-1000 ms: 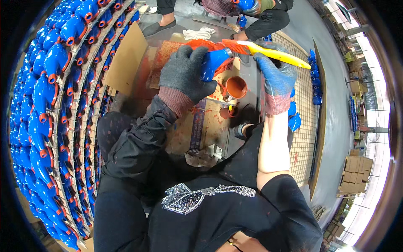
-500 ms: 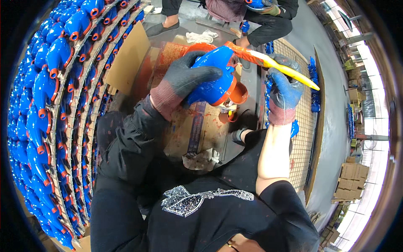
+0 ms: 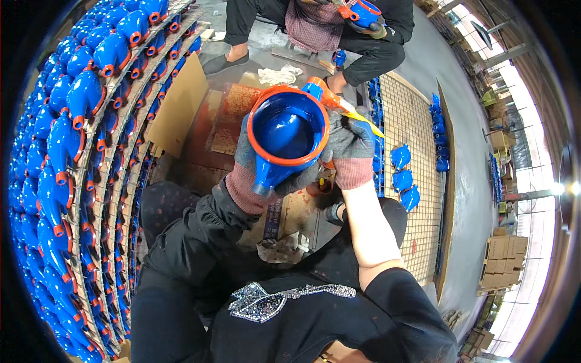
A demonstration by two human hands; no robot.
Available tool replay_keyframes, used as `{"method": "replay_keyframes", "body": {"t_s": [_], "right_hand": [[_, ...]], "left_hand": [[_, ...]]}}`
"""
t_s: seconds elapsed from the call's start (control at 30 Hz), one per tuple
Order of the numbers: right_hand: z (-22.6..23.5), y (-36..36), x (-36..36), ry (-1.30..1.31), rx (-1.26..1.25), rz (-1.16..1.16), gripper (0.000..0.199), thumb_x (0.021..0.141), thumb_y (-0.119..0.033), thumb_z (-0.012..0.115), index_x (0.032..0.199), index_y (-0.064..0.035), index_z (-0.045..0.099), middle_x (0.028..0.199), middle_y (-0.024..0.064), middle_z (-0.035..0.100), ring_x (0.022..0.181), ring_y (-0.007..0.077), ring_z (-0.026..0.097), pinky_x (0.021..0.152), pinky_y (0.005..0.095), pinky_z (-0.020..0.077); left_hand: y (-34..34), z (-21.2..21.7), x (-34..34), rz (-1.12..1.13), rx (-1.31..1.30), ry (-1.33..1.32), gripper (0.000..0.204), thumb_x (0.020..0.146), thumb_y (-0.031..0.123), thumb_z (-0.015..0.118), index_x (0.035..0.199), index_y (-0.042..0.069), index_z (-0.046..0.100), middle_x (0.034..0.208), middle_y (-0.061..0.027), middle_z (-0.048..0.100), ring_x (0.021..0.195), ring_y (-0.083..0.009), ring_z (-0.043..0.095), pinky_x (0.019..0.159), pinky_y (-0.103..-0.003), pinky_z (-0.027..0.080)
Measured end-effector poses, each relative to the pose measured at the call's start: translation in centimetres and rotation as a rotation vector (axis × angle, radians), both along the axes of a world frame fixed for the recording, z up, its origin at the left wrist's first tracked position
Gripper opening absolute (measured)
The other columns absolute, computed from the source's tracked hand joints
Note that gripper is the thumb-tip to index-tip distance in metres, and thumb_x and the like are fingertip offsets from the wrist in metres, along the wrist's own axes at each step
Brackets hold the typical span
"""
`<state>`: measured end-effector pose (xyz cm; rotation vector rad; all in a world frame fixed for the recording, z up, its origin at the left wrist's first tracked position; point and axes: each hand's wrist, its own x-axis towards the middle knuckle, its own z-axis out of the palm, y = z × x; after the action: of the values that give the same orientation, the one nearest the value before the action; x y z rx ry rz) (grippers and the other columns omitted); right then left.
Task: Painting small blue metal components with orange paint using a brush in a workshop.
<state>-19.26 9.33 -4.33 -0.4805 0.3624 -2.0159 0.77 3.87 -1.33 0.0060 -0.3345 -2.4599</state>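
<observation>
My left hand (image 3: pixel 244 154), in a dark knit glove with a reddish cuff, cradles a blue metal casting (image 3: pixel 285 128) from the left and below. The casting's wide round mouth faces up and has an orange-painted rim; one short spout points toward me, its end blue, another to the far right. My right hand (image 3: pixel 352 144), also gloved, grips a paintbrush (image 3: pixel 370 123) with a yellow handle. The brush's orange-coated bristles lie against or right beside the far-right spout. Part of my left hand's fingers are hidden under the casting.
Stacked racks of blue castings with orange rims (image 3: pixel 60 145) rise at my left, beside a cardboard sheet (image 3: pixel 181 109). A wire-mesh rack (image 3: pixel 417 236) at right carries several blue castings (image 3: pixel 402 180). Opposite, a seated co-worker holds another casting (image 3: pixel 366 13). A white cloth (image 3: pixel 279 75) lies ahead.
My left hand has turned the casting so its open mouth now faces up, and lowered it toward me. My right hand with the paintbrush has moved left, closer to the casting.
</observation>
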Motion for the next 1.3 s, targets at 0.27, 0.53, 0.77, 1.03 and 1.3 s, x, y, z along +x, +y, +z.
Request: {"method": "replay_keyframes", "body": {"t_s": [0.27,0.53,0.77,1.03,1.3], "right_hand": [[-0.2,-0.8,-2.3,0.041,0.139,-0.187,0.025,0.083,0.012,0.048,0.107,0.0079,0.053,0.113,0.0185,0.06,0.112,0.0295,0.06,0.105,0.0435,0.0499],[3.5,0.5,-2.5,0.204,-0.052,-0.236,0.032,0.085,0.008,0.056,0.117,0.0032,0.058,0.121,0.0201,0.06,0.119,0.0332,0.058,0.106,0.049,0.0481],[6.1,1.7,-1.8,0.668,0.252,-0.43,0.032,0.088,0.003,0.062,0.12,0.0029,0.058,0.116,0.0169,0.065,0.105,0.0254,0.065,0.097,0.0362,0.0528],[6.4,1.7,0.5,1.259,0.511,-0.423,0.021,0.084,-0.002,0.072,0.104,-0.0003,0.069,0.095,0.0061,0.07,0.083,0.011,0.065,0.074,0.0244,0.0522],[7.4,3.3,0.6,1.304,0.474,-0.501,0.023,0.082,0.003,0.071,0.105,-0.0006,0.068,0.099,0.0075,0.069,0.084,0.0113,0.064,0.073,0.0246,0.0526]], "left_hand": [[-3.7,1.2,1.6,-0.166,0.1,0.191,0.059,0.099,0.05,0.044,0.142,0.01,0.044,0.14,-0.015,0.052,0.124,-0.0324,0.055,0.102,-0.052,0.048],[-3.4,2.3,1.4,-0.146,0.033,0.158,0.06,0.099,0.048,0.048,0.144,0.008,0.04,0.142,-0.0153,0.049,0.129,-0.0309,0.051,0.108,-0.051,0.043],[-3.0,-0.8,-0.2,-0.086,-0.398,-0.557,0.062,0.088,0.034,0.07,0.136,0.003,0.048,0.128,-0.0132,0.058,0.104,-0.0248,0.065,0.087,-0.036,0.056],[-1.5,-1.4,-0.9,0.495,-1.775,-1.302,0.075,0.065,0.026,0.083,0.13,0.006,0.051,0.115,-0.0204,0.054,0.104,-0.0396,0.059,0.089,-0.045,0.051],[-2.7,-0.8,-1.0,0.268,-1.276,-1.049,0.078,0.067,0.029,0.084,0.132,0.002,0.05,0.118,-0.0165,0.058,0.101,-0.0283,0.063,0.085,-0.037,0.054]]}}
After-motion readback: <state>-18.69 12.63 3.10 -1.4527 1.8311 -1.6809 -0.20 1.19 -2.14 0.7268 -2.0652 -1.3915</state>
